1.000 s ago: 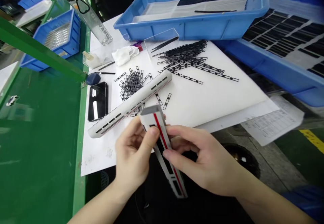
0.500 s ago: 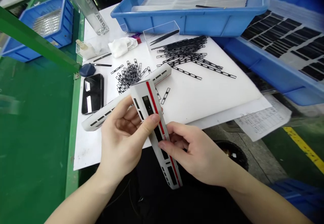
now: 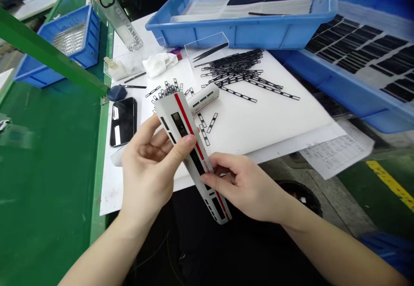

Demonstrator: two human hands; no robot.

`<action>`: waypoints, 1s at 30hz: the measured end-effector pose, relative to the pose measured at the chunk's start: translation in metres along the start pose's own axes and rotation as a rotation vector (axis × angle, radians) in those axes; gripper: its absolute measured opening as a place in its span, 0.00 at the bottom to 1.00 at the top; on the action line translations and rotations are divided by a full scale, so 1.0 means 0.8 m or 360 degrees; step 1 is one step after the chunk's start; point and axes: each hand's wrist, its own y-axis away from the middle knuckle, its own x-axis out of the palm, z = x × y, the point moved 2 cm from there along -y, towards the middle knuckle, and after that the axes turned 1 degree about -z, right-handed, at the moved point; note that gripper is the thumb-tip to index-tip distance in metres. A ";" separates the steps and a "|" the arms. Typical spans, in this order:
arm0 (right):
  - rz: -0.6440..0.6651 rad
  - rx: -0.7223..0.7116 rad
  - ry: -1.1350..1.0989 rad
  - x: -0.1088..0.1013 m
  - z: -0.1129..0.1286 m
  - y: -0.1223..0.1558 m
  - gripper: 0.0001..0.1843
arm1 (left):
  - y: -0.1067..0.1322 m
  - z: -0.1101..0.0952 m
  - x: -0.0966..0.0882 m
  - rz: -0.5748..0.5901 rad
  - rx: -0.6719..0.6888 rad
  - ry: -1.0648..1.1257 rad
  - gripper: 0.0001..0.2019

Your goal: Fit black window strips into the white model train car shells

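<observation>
Both my hands hold a white model train shell (image 3: 181,124) with a red stripe and black window openings, tilted with its far end up and left. My left hand (image 3: 147,169) grips its upper part, thumb pressed on a window. My right hand (image 3: 246,184) pinches its lower part between thumb and fingers. A second white train shell (image 3: 205,96) lies on the white board (image 3: 274,122) behind, mostly hidden by the held one. Small black window strips (image 3: 168,92) lie in a pile beside it, and long black strips (image 3: 236,70) are heaped further back.
A black phone (image 3: 123,121) lies left of the board by a dark blue oval object (image 3: 117,92). Blue trays (image 3: 246,31) with sheets stand at the back and right (image 3: 362,79). A clear box with tweezers (image 3: 208,49), white cloth (image 3: 159,64), green frame bar (image 3: 51,57) and printed paper (image 3: 336,152) surround.
I have lifted the held train shell up and to the left, turning its striped side more into view. It now covers most of the second shell on the board.
</observation>
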 end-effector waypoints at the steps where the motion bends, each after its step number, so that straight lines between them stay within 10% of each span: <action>1: 0.0050 0.0005 -0.0044 0.000 0.000 -0.002 0.07 | -0.002 -0.002 0.001 -0.0032 0.0014 -0.0007 0.15; 21: 0.0070 0.0011 0.0203 -0.003 0.006 -0.013 0.05 | -0.013 0.005 -0.012 -0.0165 0.0061 0.0066 0.13; 30: 0.0017 -0.0042 0.0463 -0.005 0.032 0.003 0.06 | -0.013 0.004 -0.024 0.0062 0.0295 0.0224 0.23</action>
